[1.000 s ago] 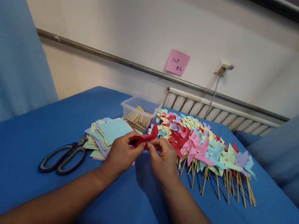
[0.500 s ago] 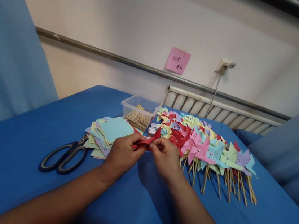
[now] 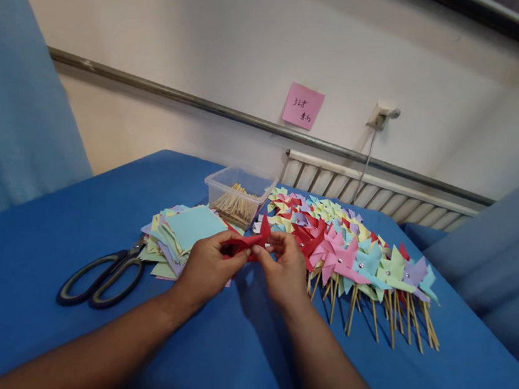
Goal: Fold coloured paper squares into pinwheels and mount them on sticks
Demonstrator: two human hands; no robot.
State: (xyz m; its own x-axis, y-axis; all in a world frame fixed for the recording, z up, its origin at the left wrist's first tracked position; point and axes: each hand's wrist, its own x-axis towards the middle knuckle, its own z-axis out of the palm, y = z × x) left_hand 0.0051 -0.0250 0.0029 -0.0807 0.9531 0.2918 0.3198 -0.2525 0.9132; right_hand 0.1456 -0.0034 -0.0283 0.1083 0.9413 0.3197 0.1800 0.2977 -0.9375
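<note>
A piece of red paper (image 3: 250,242), folded and bent with one pointed tip standing up, is held above the table between both hands. My left hand (image 3: 215,265) is closed on its left part, thumb pressed along the lower side. My right hand (image 3: 283,267) pinches its right part between thumb and fingers, and the thumb tips almost meet. The fingers hide much of the paper. Just left of my left hand lies a stack of coloured paper squares (image 3: 196,228), light blue on top. Beyond my right hand are many finished paper pinwheels (image 3: 344,258) on wooden sticks.
Dark-handled scissors (image 3: 102,276) lie left of the paper stack. Behind the stack, a clear plastic box (image 3: 240,198) holds thin wooden sticks. The blue-covered table (image 3: 15,291) reaches toward a wall with a radiator (image 3: 323,177), a metal rail and a pink note (image 3: 303,106).
The red paper has turned between my fingers, and its pointed tip stands more upright. The whole view has shifted slightly, so the table things appear a little further left.
</note>
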